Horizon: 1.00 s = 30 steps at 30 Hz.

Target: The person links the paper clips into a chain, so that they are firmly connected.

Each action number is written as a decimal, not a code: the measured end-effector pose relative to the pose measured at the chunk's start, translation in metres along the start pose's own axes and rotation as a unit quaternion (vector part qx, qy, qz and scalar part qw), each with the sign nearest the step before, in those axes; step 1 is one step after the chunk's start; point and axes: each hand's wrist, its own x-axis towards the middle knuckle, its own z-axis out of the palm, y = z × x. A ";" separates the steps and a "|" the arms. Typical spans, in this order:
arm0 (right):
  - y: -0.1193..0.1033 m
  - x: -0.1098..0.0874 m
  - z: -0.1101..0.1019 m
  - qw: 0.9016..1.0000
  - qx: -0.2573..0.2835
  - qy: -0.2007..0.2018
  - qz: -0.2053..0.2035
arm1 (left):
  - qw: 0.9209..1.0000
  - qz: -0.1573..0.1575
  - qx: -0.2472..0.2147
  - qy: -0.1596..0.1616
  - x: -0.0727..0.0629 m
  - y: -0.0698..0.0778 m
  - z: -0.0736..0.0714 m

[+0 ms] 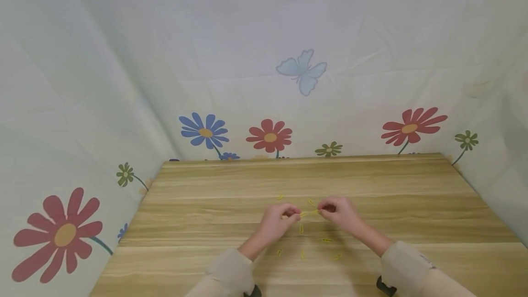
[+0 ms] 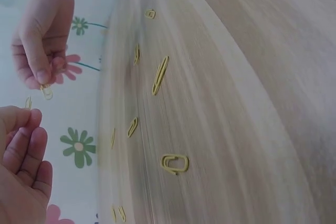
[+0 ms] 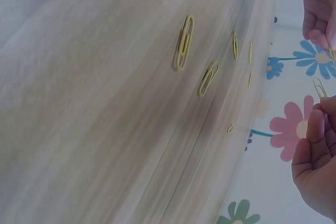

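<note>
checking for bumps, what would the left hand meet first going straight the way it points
Probably the yellow paperclip in the right hand, though the exact depth is unclear.

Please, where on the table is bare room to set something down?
Bare table: left of the left hand, right of the right hand, and beyond the yellow paper clips, up to the flowered cloth. Crowded: between the forearms, where several clips lie.

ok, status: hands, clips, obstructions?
Left fingers pinch one yellow paperclip; right fingers pinch another. Loose paperclips on table below; nothing seen in the way.
</note>
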 end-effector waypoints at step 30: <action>-0.015 0.000 0.009 1.000 0.017 -0.008 -0.010 | 0.999 -0.028 -0.026 0.012 -0.001 0.001 0.011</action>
